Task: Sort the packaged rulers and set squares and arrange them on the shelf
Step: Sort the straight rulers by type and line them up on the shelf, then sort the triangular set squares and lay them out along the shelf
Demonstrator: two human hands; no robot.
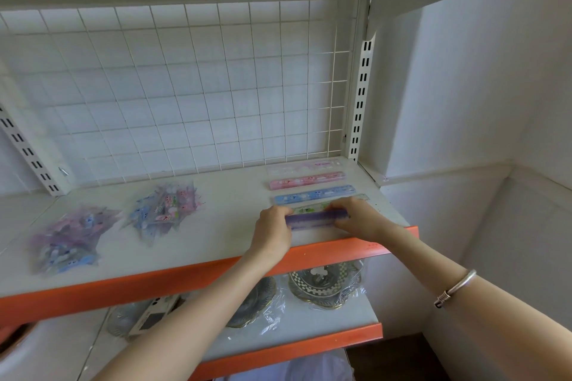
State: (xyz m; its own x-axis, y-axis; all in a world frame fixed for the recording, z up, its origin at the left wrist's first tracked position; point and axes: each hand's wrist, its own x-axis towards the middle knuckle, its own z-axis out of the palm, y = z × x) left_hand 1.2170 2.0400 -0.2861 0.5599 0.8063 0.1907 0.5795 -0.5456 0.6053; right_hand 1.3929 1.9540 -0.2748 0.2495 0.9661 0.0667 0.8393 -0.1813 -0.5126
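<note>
Both hands are on the purple ruler [317, 218]: my left hand [274, 226] pinches its left end and my right hand [356, 216] grips its right end, fingers curled over it. I cannot tell whether it rests on the shelf [216, 226] or hangs just above it. It is the ruler nearest the orange front edge [154, 281], at that edge's right end and parallel to it. Further back from the edge come a green ruler [309, 210] half hidden by my fingers, a blue ruler [314, 196], a pink ruler [306, 181] and a pale ruler [306, 168]. Two heaps of packaged set squares lie behind the edge's left half: one heap [167, 207] set well back, the other heap [68, 241] further left and closer to it. Below the edge stand plastic-wrapped dishes [325, 284].
</note>
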